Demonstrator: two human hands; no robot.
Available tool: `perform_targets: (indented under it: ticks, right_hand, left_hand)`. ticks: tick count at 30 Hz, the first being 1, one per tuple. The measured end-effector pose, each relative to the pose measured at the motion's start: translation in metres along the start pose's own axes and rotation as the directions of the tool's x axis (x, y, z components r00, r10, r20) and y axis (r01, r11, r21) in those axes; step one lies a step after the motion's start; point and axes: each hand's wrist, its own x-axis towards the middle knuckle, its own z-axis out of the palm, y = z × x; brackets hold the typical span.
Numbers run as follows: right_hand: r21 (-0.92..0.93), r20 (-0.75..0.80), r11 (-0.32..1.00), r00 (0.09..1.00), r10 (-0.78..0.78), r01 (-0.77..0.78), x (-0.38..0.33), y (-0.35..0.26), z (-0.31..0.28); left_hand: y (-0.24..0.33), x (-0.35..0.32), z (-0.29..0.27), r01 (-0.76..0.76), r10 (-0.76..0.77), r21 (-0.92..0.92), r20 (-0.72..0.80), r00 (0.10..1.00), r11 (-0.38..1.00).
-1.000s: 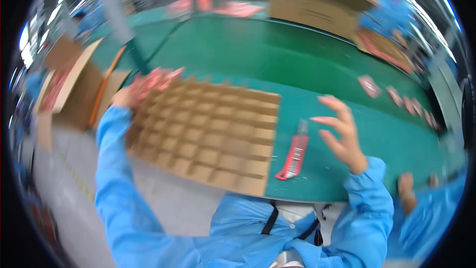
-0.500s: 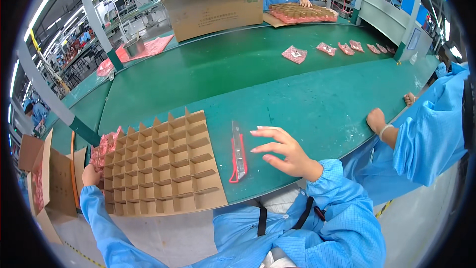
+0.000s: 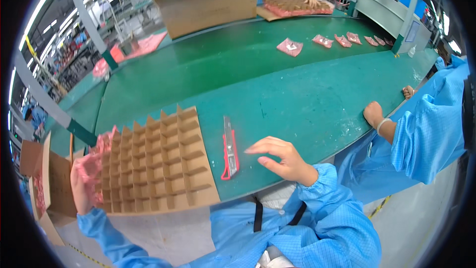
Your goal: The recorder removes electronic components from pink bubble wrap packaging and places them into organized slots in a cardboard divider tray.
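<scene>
At the left end of the bench, my left hand point(image 3: 81, 191) grips a pink bubble-wrap bag point(image 3: 89, 167), with its fingers partly hidden behind the film. Beside it lies a brown cardboard divider grid point(image 3: 191, 153) with many square cells, and more pink bubble wrap point(image 3: 106, 141) shows along the grid's far left side. My right hand point(image 3: 285, 160) hovers over the green bench, open, its fingers stretched to the left with nothing in them. Between that hand and the grid rests a red utility knife point(image 3: 230, 154), its blade end pointing away from me.
An open carton point(image 3: 59, 183) stands left of the bench. A big carton point(image 3: 208, 7) sits at the back. Small pink bubble-wrap packets point(image 3: 290, 47) lie in a row far right. A co-worker's fist point(image 3: 373, 114) rests on the right edge; another person handles a grid point(image 3: 297, 6) opposite.
My left hand has come up beside the grid with the pink bubble-wrap bag in it. The fingers of my right hand have drawn closer together. The whole view has shifted slightly.
</scene>
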Motion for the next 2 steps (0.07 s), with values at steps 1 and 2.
perform_targets:
  ticks: [1,2]
  right_hand:
    - [0.113,0.030,0.991,0.997,0.073,-0.076,0.011,-0.010,0.019]
    - [0.222,0.096,0.961,0.984,0.148,-0.167,0.021,-0.021,0.034]
  left_hand:
    - [-0.007,-0.004,0.005,-0.168,0.149,0.242,0.095,0.984,0.956]
    - [-0.029,-0.017,0.007,-0.314,0.243,0.448,0.210,0.947,0.837]
